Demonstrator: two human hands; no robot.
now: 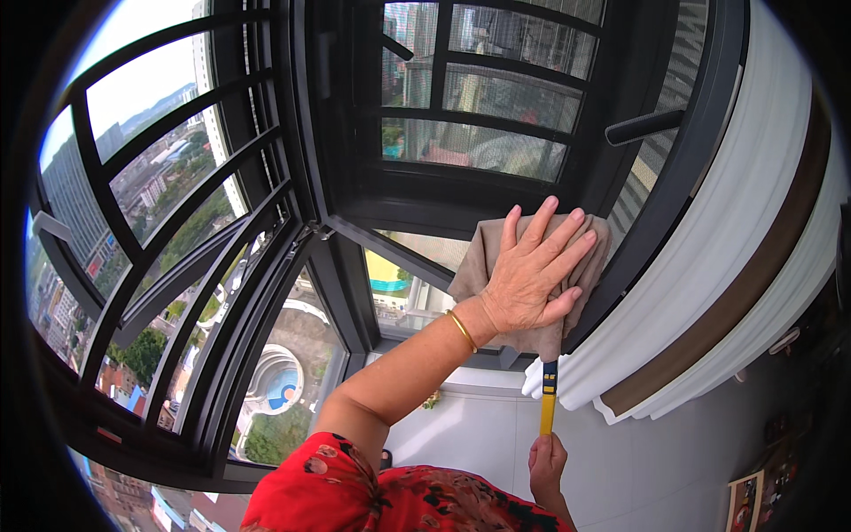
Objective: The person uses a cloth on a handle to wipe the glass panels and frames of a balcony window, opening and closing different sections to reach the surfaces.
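My left hand [535, 272], a gold bangle [461, 330] at its wrist, lies spread with fingers apart on a crumpled grey-brown cloth [488, 246]. The cloth is spread over the lower part of a dark-framed glass window [508, 143], and its folds hang below my palm. Lower down, my right hand [548, 463] grips the bottom end of a yellow and black handle or strap [547, 405]. Its upper end meets the hanging edge of the cloth; whatever is behind the cloth is hidden.
An outward-opened window sash [219, 259] with dark bars is at left, high above streets and a round pool. White curtains [665, 286] with a brown band hang close at right. A window handle [641, 128] juts out above the cloth. Pale floor tiles [459, 432] lie below.
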